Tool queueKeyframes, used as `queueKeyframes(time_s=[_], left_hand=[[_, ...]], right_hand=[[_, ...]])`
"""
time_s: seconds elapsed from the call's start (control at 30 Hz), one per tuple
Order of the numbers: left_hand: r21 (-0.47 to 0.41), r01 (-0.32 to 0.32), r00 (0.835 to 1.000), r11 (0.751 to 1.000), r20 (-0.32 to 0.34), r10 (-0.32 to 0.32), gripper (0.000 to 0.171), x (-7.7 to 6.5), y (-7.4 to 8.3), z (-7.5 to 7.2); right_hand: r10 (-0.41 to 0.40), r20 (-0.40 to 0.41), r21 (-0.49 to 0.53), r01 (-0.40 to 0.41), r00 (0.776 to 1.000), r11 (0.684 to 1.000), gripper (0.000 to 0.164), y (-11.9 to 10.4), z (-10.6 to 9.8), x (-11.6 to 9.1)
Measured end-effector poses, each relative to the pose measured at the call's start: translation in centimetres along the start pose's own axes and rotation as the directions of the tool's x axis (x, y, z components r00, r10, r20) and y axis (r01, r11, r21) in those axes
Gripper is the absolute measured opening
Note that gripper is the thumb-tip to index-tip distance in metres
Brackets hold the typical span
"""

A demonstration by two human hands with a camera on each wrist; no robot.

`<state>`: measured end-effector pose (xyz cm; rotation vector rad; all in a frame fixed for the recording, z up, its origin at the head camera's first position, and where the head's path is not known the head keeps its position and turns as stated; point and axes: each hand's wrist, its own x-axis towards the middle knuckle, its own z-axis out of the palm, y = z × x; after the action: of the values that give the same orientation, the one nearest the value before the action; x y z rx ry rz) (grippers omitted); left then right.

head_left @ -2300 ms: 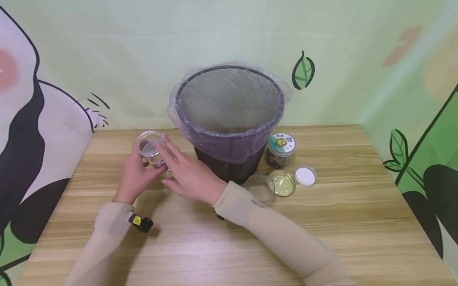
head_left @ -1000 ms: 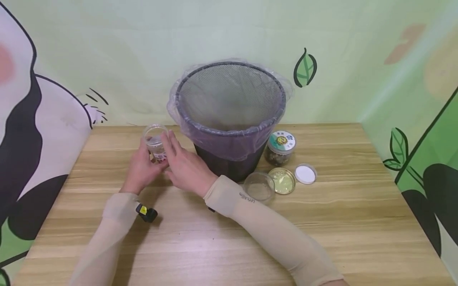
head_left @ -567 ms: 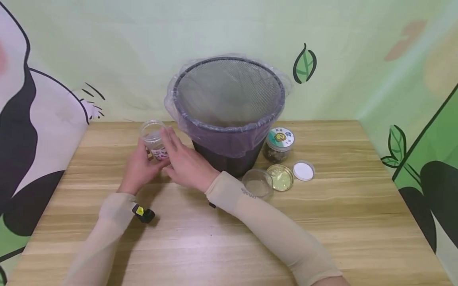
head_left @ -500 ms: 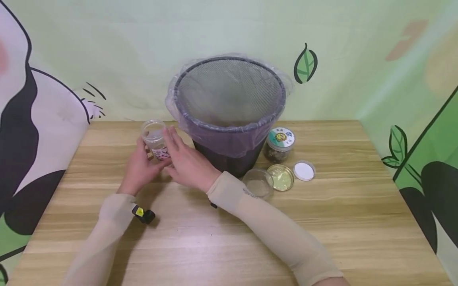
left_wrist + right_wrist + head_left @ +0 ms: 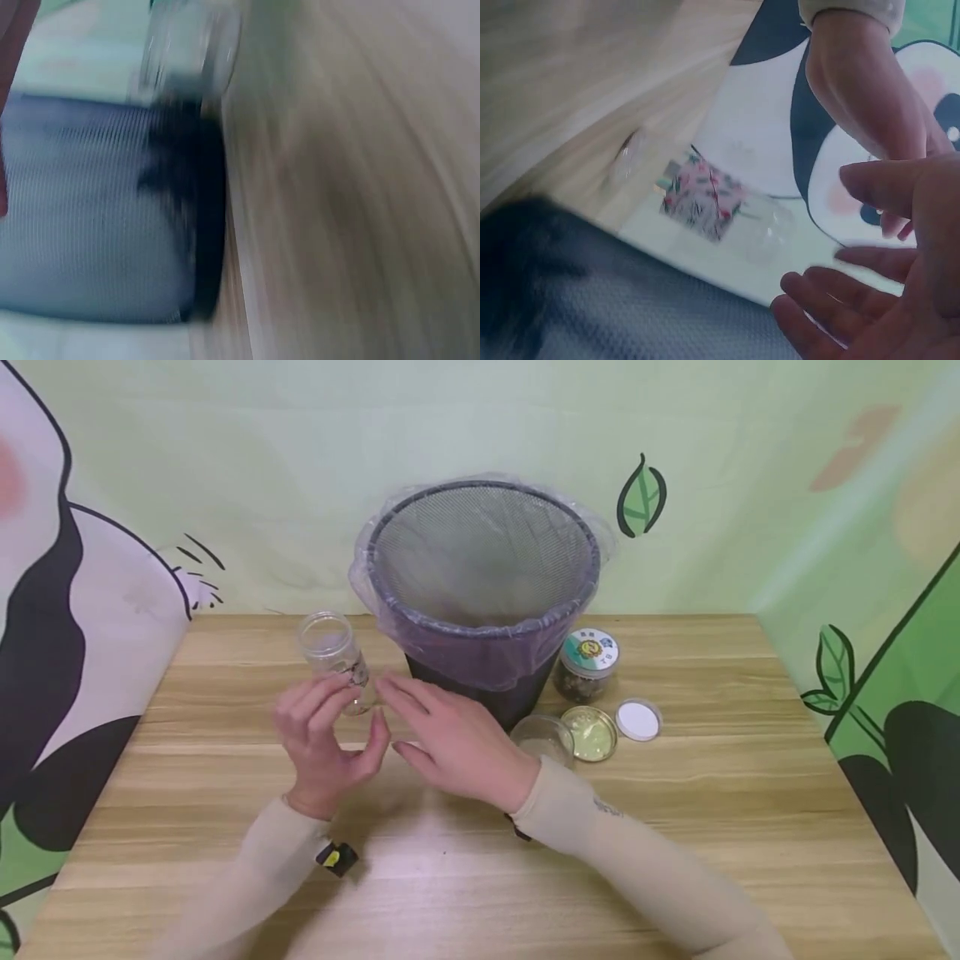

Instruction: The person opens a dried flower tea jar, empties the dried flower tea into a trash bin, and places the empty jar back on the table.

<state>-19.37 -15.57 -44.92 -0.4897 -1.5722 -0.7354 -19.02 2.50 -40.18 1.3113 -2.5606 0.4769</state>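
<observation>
A clear, lidless plastic jar (image 5: 327,643) with a patterned label stands upright on the table, left of the bin. My left hand (image 5: 326,739) is just in front of it, fingers loosely bent and holding nothing; it overlaps the jar's lower part, and whether it touches is unclear. To its right, my right hand (image 5: 461,743) has its fingers extended and apart from the jar, in front of the bin. In the right wrist view, the jar's label (image 5: 705,196) shows pink and red marks, and the right fingers (image 5: 832,300) are spread with nothing between them. The left wrist view is blurred.
A black mesh bin (image 5: 480,668) with a clear liner stands at the back centre. Right of it are a lidded jar (image 5: 587,668) with dark contents, a clear round lid (image 5: 542,735), a gold-rimmed lid (image 5: 589,733) and a white disc-like lid (image 5: 638,720).
Both hands have let go of the jar and drawn back toward the front and right. The jar now stands by itself near where they held it.
</observation>
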Motion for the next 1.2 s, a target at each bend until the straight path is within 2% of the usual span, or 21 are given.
queueKeyframes(time_s=[0.07,0.13,0.23,0.33,0.4,0.47,0.53,0.6,0.7,0.8,0.87,0.93,1.03,1.13,1.2], left_hand=[[-0.033,-0.108,0.994,0.994,0.021,0.109,0.022,0.0,1.2,0.9],[-0.075,-0.190,0.980,0.979,0.053,0.194,0.017,-0.1,2.2,1.8],[-0.119,-0.263,0.954,0.957,0.114,0.276,0.015,-0.4,3.4,2.9],[-0.150,-0.299,0.928,0.943,0.186,0.324,0.020,-0.8,4.4,4.0],[-0.177,-0.325,0.899,0.929,0.248,0.361,0.024,-1.0,5.0,4.8],[-0.234,-0.325,0.857,0.916,0.337,0.390,0.028,-1.1,5.8,5.5],[-0.291,-0.290,0.791,0.912,0.464,0.399,0.033,-1.0,6.8,6.3],[-0.334,-0.198,0.708,0.921,0.601,0.370,0.038,-1.0,7.9,7.2],[-0.322,0.021,0.559,0.946,0.788,0.256,0.047,-1.0,9.5,8.7],[-0.241,0.240,0.424,0.940,0.897,0.121,0.060,-1.2,10.5,10.4],[-0.171,0.331,0.347,0.928,0.937,0.048,0.069,-1.1,10.7,11.4],[-0.106,0.387,0.284,0.916,0.959,-0.009,0.075,-1.0,10.9,12.3],[-0.015,0.434,0.193,0.901,0.978,-0.077,0.080,-0.9,11.1,13.6],[0.041,0.473,0.128,0.880,0.985,-0.115,0.082,-0.7,11.2,14.6],[0.073,0.496,0.097,0.865,0.986,-0.139,0.085,-0.6,11.2,15.1]], right_hand=[[-0.031,-0.049,-0.025,0.030,0.998,0.999,0.063,0.7,-0.7,-1.4],[-0.052,-0.090,-0.048,0.048,0.995,0.998,0.056,1.4,-1.3,-2.8],[-0.069,-0.130,-0.055,0.062,0.989,0.997,0.044,2.7,-2.2,-4.7],[-0.073,-0.174,-0.054,0.064,0.982,0.996,0.033,4.0,-3.2,-6.4],[-0.067,-0.212,-0.060,0.056,0.975,0.997,0.028,5.0,-4.0,-7.5],[-0.046,-0.250,-0.066,0.030,0.967,0.997,0.026,6.2,-4.7,-8.5],[0.000,-0.275,-0.064,-0.019,0.962,0.998,0.025,7.5,-5.3,-9.5],[0.061,-0.288,-0.056,-0.080,0.956,0.995,0.025,9.0,-5.7,-10.3],[0.167,-0.272,-0.037,-0.184,0.948,0.982,0.027,11.4,-6.1,-11.2],[0.265,-0.244,-0.007,-0.275,0.933,0.961,0.034,13.6,-6.1,-11.6],[0.330,-0.211,0.015,-0.335,0.920,0.942,0.040,14.8,-6.1,-11.6],[0.382,-0.174,0.036,-0.382,0.908,0.924,0.049,15.9,-6.0,-11.7],[0.447,-0.096,0.067,-0.443,0.889,0.894,0.063,17.3,-5.7,-11.6],[0.486,-0.010,0.102,-0.483,0.874,0.870,0.079,18.5,-5.1,-11.3],[0.498,0.044,0.118,-0.500,0.866,0.858,0.086,19.1,-4.6,-10.9]])
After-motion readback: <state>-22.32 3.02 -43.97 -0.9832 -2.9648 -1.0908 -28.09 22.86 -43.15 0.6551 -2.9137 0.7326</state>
